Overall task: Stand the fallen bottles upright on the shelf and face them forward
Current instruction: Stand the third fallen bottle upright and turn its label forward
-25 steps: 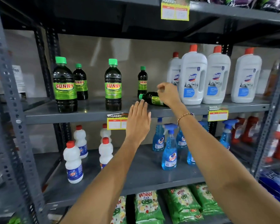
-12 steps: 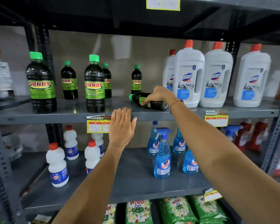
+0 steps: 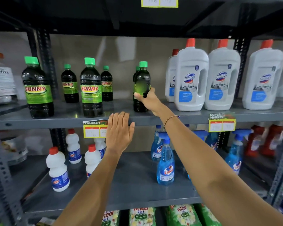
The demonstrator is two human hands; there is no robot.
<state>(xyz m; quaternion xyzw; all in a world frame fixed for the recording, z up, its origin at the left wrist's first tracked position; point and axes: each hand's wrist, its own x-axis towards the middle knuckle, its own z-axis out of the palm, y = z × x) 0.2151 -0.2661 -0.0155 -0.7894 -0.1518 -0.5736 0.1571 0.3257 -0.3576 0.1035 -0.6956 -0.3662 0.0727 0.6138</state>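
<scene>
**Dark bottle upright in the right hand**

The right hand [image 3: 149,99] wraps the lower body of a small dark plastic bottle with a green cap [image 3: 141,86], thumb across the front — the bottle stands upright on the grey metal shelf [image 3: 194,117], its label blurred. It sits just in front of another green-capped bottle, between the dark Sunny bottles [image 3: 91,88] and the white Domex jugs with red caps [image 3: 191,79]. The left hand [image 3: 118,132] is flat and open, holding nothing, fingertips [image 3: 119,115] at the shelf's front edge beside a yellow price tag [image 3: 94,129].
</scene>
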